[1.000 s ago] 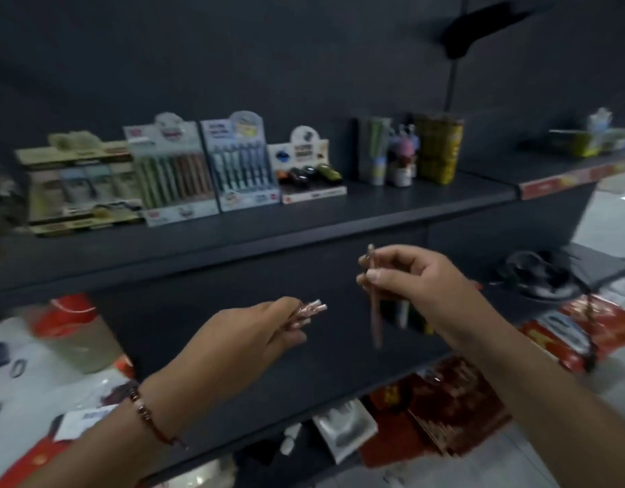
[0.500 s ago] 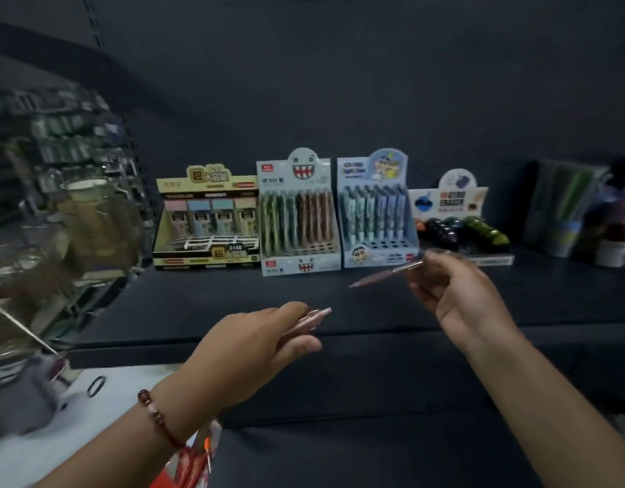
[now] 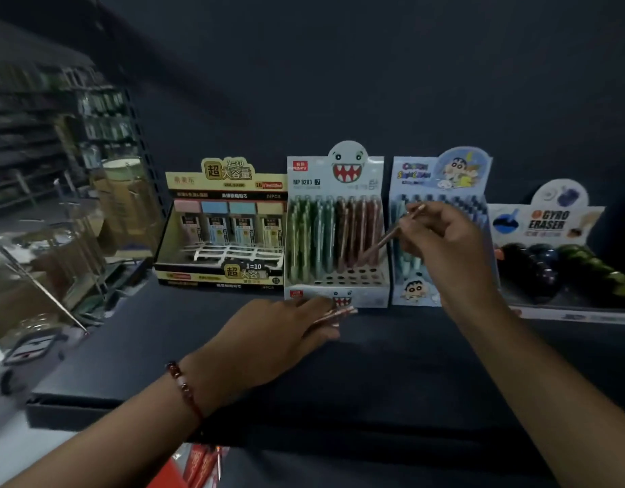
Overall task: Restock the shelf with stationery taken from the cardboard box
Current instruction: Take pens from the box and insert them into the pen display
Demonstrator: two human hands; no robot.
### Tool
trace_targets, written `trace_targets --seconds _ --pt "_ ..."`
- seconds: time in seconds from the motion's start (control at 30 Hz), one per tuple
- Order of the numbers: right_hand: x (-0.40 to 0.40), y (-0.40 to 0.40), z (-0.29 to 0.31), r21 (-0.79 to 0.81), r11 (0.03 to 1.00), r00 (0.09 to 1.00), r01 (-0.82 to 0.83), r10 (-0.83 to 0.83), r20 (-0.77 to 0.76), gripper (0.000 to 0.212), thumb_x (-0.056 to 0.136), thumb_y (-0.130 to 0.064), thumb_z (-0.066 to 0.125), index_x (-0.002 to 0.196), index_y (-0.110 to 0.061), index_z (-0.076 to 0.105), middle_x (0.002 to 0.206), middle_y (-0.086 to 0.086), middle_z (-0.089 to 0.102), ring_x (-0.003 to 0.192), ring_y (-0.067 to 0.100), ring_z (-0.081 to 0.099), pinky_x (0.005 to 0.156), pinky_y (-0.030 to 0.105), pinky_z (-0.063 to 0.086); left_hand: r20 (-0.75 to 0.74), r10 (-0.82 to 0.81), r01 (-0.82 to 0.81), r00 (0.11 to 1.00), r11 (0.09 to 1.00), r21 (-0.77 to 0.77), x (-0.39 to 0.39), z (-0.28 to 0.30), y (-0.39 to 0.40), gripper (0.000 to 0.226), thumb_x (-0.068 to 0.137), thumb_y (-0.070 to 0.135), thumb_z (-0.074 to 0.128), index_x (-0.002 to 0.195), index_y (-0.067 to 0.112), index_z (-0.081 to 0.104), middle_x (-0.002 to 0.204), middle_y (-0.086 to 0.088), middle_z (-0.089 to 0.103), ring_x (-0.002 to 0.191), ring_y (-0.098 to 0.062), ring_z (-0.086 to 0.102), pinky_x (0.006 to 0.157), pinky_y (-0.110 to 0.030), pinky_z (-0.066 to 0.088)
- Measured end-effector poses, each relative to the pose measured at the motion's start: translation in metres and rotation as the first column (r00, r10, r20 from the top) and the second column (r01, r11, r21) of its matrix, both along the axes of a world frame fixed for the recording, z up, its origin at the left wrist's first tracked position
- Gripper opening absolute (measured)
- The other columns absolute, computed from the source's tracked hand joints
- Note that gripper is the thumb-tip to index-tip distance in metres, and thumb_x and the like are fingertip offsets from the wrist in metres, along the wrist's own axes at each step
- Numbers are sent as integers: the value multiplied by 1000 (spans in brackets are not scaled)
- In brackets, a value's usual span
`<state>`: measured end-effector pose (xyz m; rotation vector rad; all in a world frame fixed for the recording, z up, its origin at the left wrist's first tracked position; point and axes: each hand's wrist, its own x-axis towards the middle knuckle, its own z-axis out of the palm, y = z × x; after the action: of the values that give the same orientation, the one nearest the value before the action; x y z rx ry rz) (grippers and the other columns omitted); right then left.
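Shelf [image 3: 392, 375]: dark navy-black, plain; back wall the same dark tone.
Lead refill box [image 3: 226, 223]: cream-yellow and black, gold characters, four caps in pink, blue, teal and cream.
Monster pencil display [image 3: 335, 234]: pale grey-blue, cartoon face with a red mouth and white teeth, a red logo patch; pencils in green, teal, brown and rose-pink rows.
Cartoon pen display [image 3: 441, 191]: light blue, yellow-and-blue lettering, cartoon child figure.
Gyro eraser display [image 3: 561, 241]: white card, black lettering with an orange spot; erasers dark purple-black and green.
Pencil [image 3: 392, 234] in right hand [image 3: 445, 241]: rose-pink.
Pencils [image 3: 335, 313] in left hand [image 3: 283, 332]: rose-pink with pale tips.
Bracelet [image 3: 184, 389]: dark red beads on red cord.
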<state>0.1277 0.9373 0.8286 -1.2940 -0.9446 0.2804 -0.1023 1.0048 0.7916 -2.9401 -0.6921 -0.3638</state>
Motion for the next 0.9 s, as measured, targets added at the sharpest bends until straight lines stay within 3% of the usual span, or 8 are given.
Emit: trace_targets --seconds 0.07,0.17,0.33,0.47,0.57,0.77,0.83,0.9 --pt "-1 12 -2 -13 999 991 42 -40 131 13 90 -27 67 102 -33 67 98 -5 70 99 13 67 89 44 56 -32 -35 37 999 999 39 1 0 15 55 93 65 17 137 36 32 129 2 61 93 -28 66 73 -38 53" --pt "-4 24 -3 -34 995 964 98 -86 251 17 92 -23 66 100 -38 64 94 -12 67 92 0 63 84 26 53 -47 -104 108 993 990 87 2 0 35 59 93 65 13 140 34 32 129 3 61 94 -24 66 74 -37 53" --pt "-11 38 -6 -143 978 926 150 -89 366 27 94 -26 64 121 -25 65 100 -10 66 91 -3 61 80 15 48 5 -228 226 974 969 103 -2 -6 52 57 96 65 14 135 32 39 124 5 63 84 -20 67 66 -34 53" --pt "-19 52 -10 -202 962 910 182 -87 407 38 93 -27 65 130 -24 60 94 -24 58 85 -12 53 76 11 43 75 -257 248 964 962 112 -8 -12 59 54 97 64 13 128 32 43 111 7 67 70 -16 66 58 -32 54" --pt "-21 59 -17 -206 952 906 225 -127 403 43 93 -27 65 135 -20 57 99 -20 59 82 -16 49 72 4 36 166 -261 247 951 964 101 -11 -10 59 46 98 63 20 119 32 48 90 10 67 55 -11 60 46 -26 47" --pt "-27 62 -19 -223 939 906 261 -159 392 43 93 -27 65 135 -20 57 95 -23 57 83 -16 50 72 1 37 198 -198 207 960 978 -28 -17 -4 58 60 90 68 13 127 32 44 99 8 64 75 -14 62 64 -32 48" --pt "-33 55 -17 -220 942 911 255 -158 381 42 94 -28 63 135 -27 56 100 -23 60 85 -15 55 69 0 41 219 -190 210 957 975 -67 -18 0 56 63 88 67 13 127 31 46 83 11 57 63 -10 54 61 -30 43" --pt "-46 40 -15 -171 959 930 226 -161 330 39 94 -28 62 132 -34 56 105 -22 62 89 -13 59 66 1 44 226 -194 216 955 973 -76 -18 1 56 64 86 68 12 124 31 48 68 16 39 53 -8 40 59 -29 40"
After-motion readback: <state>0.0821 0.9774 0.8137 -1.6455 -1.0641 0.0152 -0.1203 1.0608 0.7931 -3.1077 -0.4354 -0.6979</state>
